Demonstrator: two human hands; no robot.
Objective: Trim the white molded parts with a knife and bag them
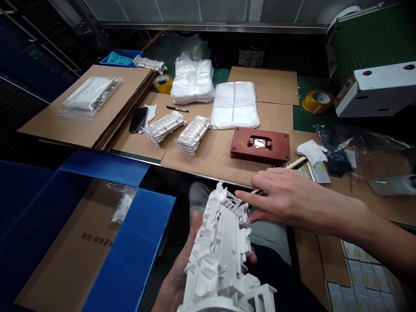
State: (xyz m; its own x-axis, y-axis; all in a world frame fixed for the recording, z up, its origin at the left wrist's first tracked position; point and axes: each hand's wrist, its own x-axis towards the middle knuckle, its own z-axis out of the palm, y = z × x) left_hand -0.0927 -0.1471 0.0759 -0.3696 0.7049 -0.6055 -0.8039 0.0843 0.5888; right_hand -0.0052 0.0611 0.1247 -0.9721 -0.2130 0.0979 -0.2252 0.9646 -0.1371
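Observation:
My left hand [182, 264] is wrapped around a long white plastic moulded part [224, 242], full of ribs and slots, and holds it tilted over my lap. At the part's far end, my right hand [279, 195] is closed on a slim beige-handled tool [295, 163] with a dark rear end. The tool's working tip is hidden, and the right fingertips are beside or against the part's edge. Two similar white plastic parts [194, 135] [165, 127] lie on the cardboard-covered bench in front of me.
A red fixture block [260, 145] sits on the bench, with bundled white bags [234, 104] behind it. Stacked cardboard [130, 86], a phone [138, 120] and a pen [177, 108] are leftward. A blue box [136, 247] stands open at lower left. Tape rolls [317, 102] and a white glove [312, 151] lie right.

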